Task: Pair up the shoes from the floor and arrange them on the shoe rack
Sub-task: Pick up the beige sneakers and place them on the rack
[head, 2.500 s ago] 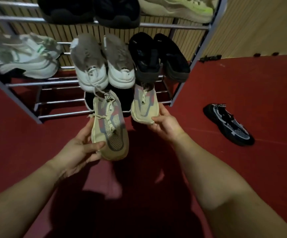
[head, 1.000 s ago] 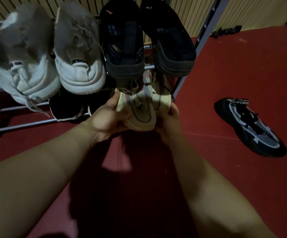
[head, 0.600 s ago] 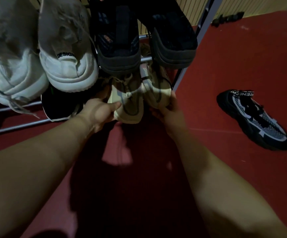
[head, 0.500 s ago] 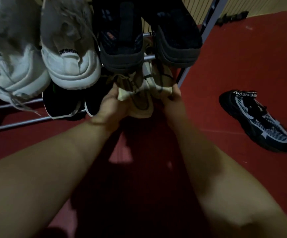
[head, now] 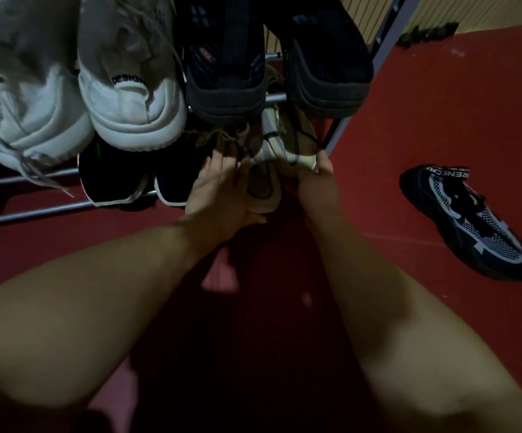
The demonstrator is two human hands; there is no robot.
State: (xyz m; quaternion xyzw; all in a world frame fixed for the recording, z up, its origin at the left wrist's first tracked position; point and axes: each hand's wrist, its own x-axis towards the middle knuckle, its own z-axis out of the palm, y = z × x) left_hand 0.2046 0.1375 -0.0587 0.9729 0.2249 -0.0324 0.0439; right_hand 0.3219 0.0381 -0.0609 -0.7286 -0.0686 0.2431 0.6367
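Note:
Two beige mesh shoes lie side by side on the lowest shelf of the metal shoe rack [head: 34, 210], at its right end. My left hand [head: 222, 189] rests with straight fingers on the left beige shoe [head: 264, 192], near its laces. My right hand [head: 319, 173] grips the heel of the right beige shoe [head: 288, 142]. The fronts of both shoes are hidden under the shelf above. A single black shoe with white mesh [head: 466, 223] lies on the red floor to the right, away from both hands.
On the shelf above sit a white sneaker pair [head: 131, 98] and a dark slip-on pair [head: 225, 73]. A black pair with white soles [head: 113, 176] stands on the lowest shelf left of my hands. The rack's right post [head: 338, 132] stands close to my right hand.
Both beige shoes moved from in front of the rack onto its lowest shelf, under the dark pair. My left hand's fingers have straightened on the left shoe.

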